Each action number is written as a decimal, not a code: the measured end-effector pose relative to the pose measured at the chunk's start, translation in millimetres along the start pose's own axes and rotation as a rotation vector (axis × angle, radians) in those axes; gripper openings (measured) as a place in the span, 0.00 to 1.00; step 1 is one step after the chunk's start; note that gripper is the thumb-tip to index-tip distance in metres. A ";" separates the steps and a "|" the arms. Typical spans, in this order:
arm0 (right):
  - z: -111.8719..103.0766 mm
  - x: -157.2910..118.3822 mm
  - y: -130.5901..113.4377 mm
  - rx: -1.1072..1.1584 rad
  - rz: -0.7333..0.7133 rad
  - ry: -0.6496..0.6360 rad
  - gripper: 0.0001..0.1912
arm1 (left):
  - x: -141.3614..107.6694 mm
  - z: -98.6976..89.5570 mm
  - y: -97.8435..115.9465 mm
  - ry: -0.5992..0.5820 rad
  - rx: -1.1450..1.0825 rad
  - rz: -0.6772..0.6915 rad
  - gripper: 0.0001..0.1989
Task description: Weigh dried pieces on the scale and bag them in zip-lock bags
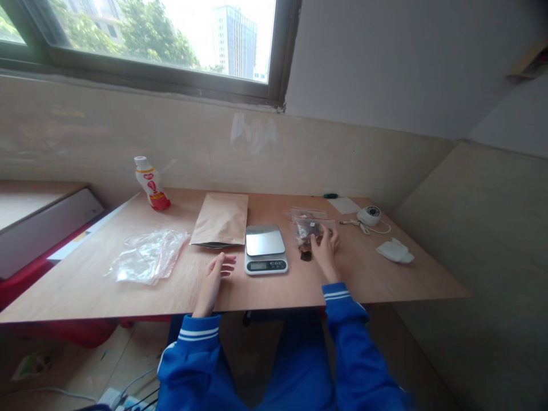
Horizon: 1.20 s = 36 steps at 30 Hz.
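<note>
My left hand (214, 275) rests near the front of the table, fingers apart and nothing in them, just below a brown paper pouch (221, 220). To its right stands a white kitchen scale (266, 250) with a bare metal plate. My right hand (325, 250) is on a clear zip bag (305, 228) with dark contents, its fingers curled over the bag. A small dark brown piece (305, 255) shows at the bag's lower edge. Clear plastic bags (148, 257) lie flat on the left.
A white and red bottle (152, 185) stands at the back left. On the right are a white camera (369, 215) with a coiled cable, a crumpled white tissue (395, 250), a white paper (343, 205) and a green tool (331, 196). The wooden table (265, 297) ends near my body.
</note>
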State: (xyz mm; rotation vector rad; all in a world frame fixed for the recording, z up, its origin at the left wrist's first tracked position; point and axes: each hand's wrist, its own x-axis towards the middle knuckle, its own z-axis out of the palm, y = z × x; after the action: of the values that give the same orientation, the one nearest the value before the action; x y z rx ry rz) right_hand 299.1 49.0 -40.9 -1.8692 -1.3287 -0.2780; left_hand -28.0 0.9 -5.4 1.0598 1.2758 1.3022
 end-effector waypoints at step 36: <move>-25.9 -55.0 -103.8 0.490 -0.211 -0.296 0.18 | 70.8 -50.8 -14.9 0.162 0.879 0.607 0.26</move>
State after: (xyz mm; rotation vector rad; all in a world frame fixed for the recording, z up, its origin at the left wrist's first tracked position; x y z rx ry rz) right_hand 192.6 5.1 -6.5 -1.3939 -1.6236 0.2151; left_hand -86.4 63.6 -27.0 2.1147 1.7950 1.2732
